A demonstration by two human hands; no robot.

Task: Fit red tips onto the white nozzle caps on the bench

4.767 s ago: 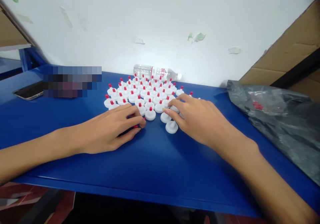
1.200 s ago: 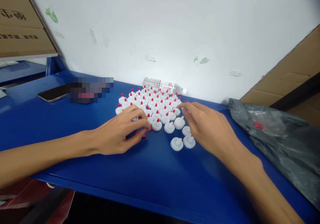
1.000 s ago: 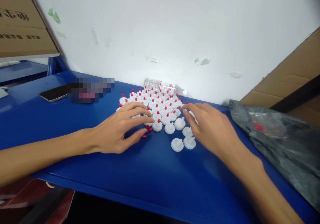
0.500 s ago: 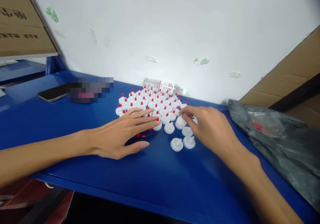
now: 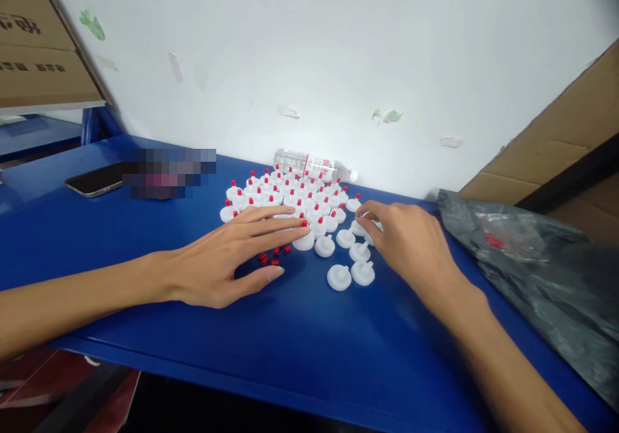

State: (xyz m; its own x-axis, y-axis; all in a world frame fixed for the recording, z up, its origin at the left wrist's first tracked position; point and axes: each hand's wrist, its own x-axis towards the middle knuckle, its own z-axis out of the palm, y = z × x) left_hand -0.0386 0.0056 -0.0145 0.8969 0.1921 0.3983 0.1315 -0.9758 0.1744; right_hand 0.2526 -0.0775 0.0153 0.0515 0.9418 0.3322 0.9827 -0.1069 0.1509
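Observation:
On the blue table stand many white disc-shaped nozzle caps with red tips [image 5: 304,242], packed in a cluster. My left hand [image 5: 232,252] is open and flat beside them, fingers stretched over the near left caps, the index fingertip at a red tip. A few loose red tips [image 5: 264,259] lie below its fingers. To the right are several white nozzle caps without red tips [image 5: 339,278]. My right hand [image 5: 403,233] is closed in a pinch at the spout of a bare white nozzle cap [image 5: 358,228], which its fingers partly hide.
Behind the cluster a clear plastic bottle [image 5: 314,165] lies against the white wall. A phone [image 5: 97,180] and a blurred-out item rest at left. A dark plastic bag [image 5: 522,278] with a small clear packet covers the right side, near cardboard [image 5: 546,130].
My right hand has shifted slightly right, a bare white nozzle cap moving with its fingertips off another one. My left hand stays spread in about the same place. The view has shifted slightly.

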